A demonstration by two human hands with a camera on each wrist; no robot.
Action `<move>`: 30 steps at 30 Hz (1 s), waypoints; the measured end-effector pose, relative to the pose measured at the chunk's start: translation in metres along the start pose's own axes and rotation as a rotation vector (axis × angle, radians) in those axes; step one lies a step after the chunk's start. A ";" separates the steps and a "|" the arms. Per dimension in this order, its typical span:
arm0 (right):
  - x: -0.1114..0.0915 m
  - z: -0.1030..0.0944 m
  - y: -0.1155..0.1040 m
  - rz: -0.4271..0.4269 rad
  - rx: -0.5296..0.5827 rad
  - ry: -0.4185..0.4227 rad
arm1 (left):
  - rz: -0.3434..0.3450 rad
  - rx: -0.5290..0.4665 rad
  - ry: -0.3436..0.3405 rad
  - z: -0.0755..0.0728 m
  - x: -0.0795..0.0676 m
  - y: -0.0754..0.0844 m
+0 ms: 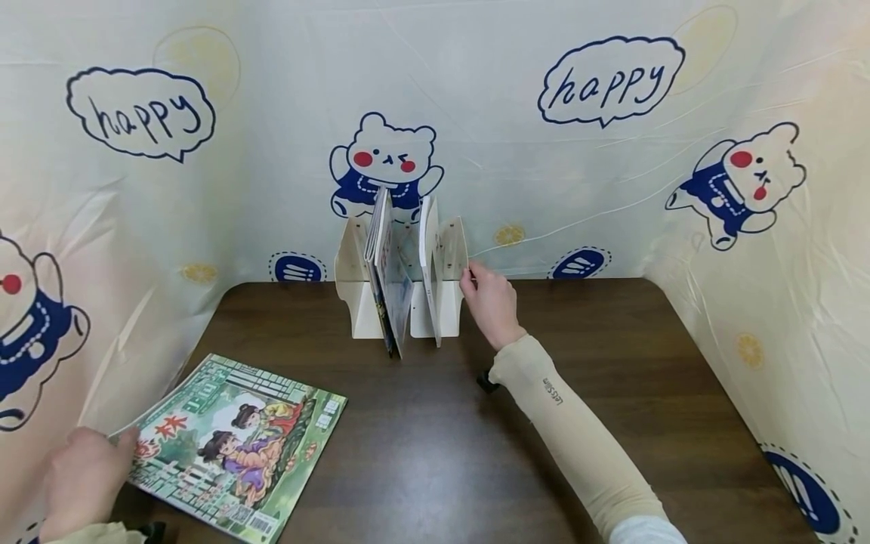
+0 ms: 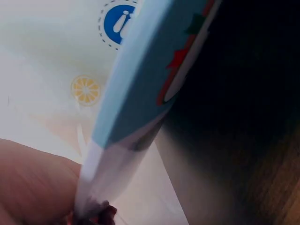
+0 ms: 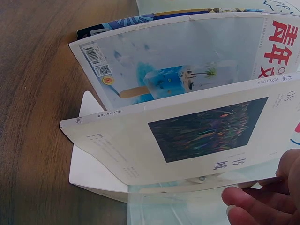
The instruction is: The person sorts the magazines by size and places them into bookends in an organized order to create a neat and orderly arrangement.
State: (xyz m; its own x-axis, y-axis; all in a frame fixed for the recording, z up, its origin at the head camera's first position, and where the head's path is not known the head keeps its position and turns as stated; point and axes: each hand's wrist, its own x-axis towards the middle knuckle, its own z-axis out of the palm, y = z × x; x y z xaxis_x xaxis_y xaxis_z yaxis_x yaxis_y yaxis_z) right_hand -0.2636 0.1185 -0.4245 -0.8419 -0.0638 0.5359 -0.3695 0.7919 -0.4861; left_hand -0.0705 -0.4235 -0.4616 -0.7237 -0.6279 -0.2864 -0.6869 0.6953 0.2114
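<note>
My left hand (image 1: 84, 476) grips a green-bordered magazine (image 1: 238, 453) by its left corner, at the table's front left. Its cover shows two cartoon figures and faces up. In the left wrist view, the magazine's pale blue edge (image 2: 136, 75) runs up past the thumb. At the back of the table, my right hand (image 1: 492, 306) pinches the right side panel of a white book stand (image 1: 450, 313). Inside the stand, a white book (image 3: 206, 136) stands upright near that panel. Left of it, magazines lean together, the nearest with an ice-lolly cover (image 3: 173, 75).
The dark wooden table (image 1: 578, 340) stretches across the front. Behind and at both sides hangs a pale curtain (image 1: 489, 91) printed with bears and "happy" bubbles. The stand backs close to this curtain.
</note>
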 end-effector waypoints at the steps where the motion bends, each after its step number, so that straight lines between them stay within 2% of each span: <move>1: 0.000 0.000 0.000 0.000 -0.001 0.000 | 0.006 -0.008 0.008 -0.001 0.000 0.001; 5: 0.000 0.000 0.001 0.001 -0.005 -0.001 | 0.024 -0.070 0.041 -0.007 -0.001 0.004; 8: 0.000 0.000 0.001 0.004 -0.003 -0.001 | 0.037 -0.134 0.091 -0.012 -0.006 0.009; 15: -0.001 0.000 0.001 0.007 0.013 -0.007 | 0.057 -0.269 0.199 -0.023 -0.017 0.028; 22: -0.001 0.001 0.001 -0.002 0.011 -0.002 | 0.145 -0.370 0.325 -0.034 -0.035 0.048; 27: -0.001 0.000 0.001 0.001 0.005 -0.004 | 0.225 -0.396 0.434 -0.038 -0.043 0.057; 30: -0.001 0.000 0.000 0.000 0.001 -0.004 | 0.234 -0.383 0.455 -0.041 -0.049 0.062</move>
State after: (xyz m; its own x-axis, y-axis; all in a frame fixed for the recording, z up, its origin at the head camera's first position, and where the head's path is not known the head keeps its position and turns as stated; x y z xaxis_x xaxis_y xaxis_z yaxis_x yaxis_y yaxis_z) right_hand -0.2635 0.1185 -0.4253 -0.8433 -0.0661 0.5334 -0.3701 0.7911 -0.4870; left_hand -0.0805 -0.3641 -0.3962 -0.7553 -0.6190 0.2154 -0.4216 0.7105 0.5634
